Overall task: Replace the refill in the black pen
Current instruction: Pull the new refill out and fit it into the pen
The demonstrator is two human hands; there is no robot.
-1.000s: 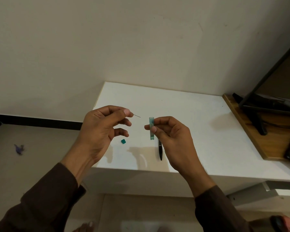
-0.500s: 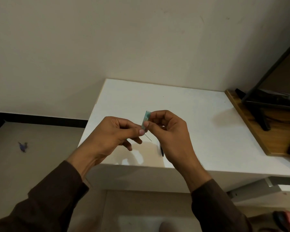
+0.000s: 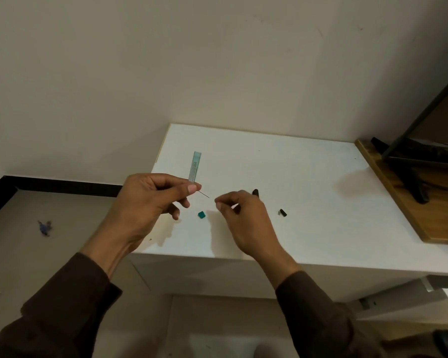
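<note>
My left hand point(image 3: 150, 205) pinches a thin dark refill point(image 3: 204, 195) whose tip points right. The same fingers hold a clear teal refill case point(image 3: 196, 166), which stands up above them. My right hand point(image 3: 246, 223) hovers just right of the refill tip, apart from it, with thumb and forefinger pinched together and nothing visible between them. The black pen point(image 3: 255, 192) lies on the white table point(image 3: 308, 182) behind my right hand, and only its far end shows. On the table are a small teal cap point(image 3: 201, 214) between my hands and a short black pen part point(image 3: 282, 212) to the right.
A wooden board point(image 3: 398, 200) with a black stand point(image 3: 414, 184) lies along the table's right side. The table's front edge runs just under my wrists. On the floor to the left lies a small purple thing point(image 3: 45, 226).
The teal case has passed from my right hand to my left, which still holds the thin refill. My right hand has drawn back to the right, uncovering the teal cap and the black part.
</note>
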